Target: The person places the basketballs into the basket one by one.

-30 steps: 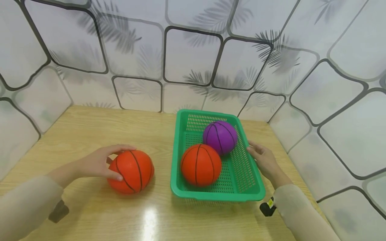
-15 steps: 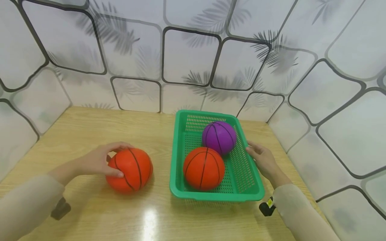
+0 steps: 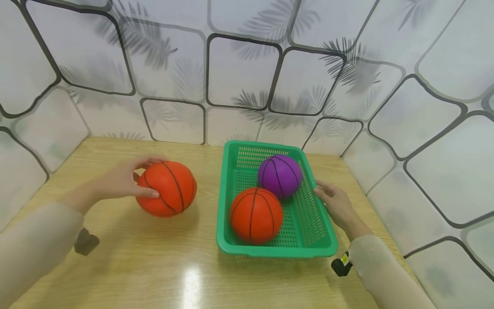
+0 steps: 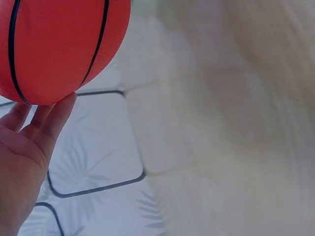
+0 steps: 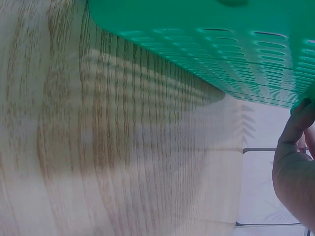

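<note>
My left hand [image 3: 121, 178] grips a red-orange toy basketball [image 3: 167, 189] from its left side, thumb in front and fingers over the back. The ball hangs a little above the table, its shadow below it. In the left wrist view, the fingers [image 4: 58, 115] press against the ball [image 4: 64, 46]. A green plastic basket [image 3: 224, 193] stands to the right, holding a second red-orange basketball [image 3: 256, 216] and a purple basketball [image 3: 279, 176]. My right hand [image 3: 337, 206] holds the basket's right rim, also visible in the right wrist view with the basket wall [image 5: 206, 49].
Everything stands on a light wooden table [image 3: 154, 274]. Patterned white walls [image 3: 243, 73] close off the back and both sides. The basket's back edge lies near the rear wall.
My left hand has lifted its basketball up off the table and slightly away from me. Inside the basket, the red-orange ball has rolled a little right, then back left. The right hand stays at the rim.
</note>
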Available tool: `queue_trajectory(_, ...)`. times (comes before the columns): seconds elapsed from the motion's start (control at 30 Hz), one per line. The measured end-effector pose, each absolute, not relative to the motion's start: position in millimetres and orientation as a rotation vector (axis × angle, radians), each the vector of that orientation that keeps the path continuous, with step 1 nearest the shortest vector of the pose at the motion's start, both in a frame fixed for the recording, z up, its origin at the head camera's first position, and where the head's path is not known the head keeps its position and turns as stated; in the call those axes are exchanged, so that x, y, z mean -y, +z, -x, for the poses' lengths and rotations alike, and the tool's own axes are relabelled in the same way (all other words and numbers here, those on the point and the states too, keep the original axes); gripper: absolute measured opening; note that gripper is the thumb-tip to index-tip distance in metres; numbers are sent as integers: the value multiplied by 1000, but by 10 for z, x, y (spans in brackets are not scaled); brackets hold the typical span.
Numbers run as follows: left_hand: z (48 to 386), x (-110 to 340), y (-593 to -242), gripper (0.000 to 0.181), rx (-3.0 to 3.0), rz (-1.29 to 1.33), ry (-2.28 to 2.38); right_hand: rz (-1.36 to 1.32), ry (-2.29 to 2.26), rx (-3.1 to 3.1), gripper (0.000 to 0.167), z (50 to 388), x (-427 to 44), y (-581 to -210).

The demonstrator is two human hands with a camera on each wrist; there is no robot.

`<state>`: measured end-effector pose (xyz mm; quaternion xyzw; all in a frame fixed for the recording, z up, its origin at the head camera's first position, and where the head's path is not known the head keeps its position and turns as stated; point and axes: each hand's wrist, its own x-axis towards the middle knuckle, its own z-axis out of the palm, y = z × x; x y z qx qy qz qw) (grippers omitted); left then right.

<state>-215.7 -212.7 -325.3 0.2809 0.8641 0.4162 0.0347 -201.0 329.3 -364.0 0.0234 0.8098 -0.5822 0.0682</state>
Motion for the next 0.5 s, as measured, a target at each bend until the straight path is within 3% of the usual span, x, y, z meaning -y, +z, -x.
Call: queue_trajectory(0.5, 2427, 1980, -2859, 74, -2685, -778, 1406, -55, -1671, -2506, 58, 2012, -3295, -3627)
